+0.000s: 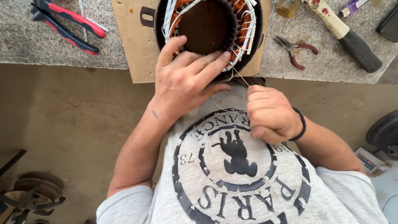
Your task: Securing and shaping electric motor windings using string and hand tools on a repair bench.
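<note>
A round motor stator (209,25) with copper windings and white insulating sleeves rests on a piece of cardboard (134,45) at the bench edge. My left hand (186,79) lies on the stator's near rim, fingers spread over the windings. My right hand (269,114) is closed in a fist around a thin white string (240,78) that runs taut from the windings down to it. A black band sits on my right wrist.
On the grey bench lie red-and-black cutters (66,25) at the left, small red-handled pliers (294,47), a hammer (344,33) and a small yellowish jar (288,7) at the right. Metal parts (35,193) lie on the floor at lower left.
</note>
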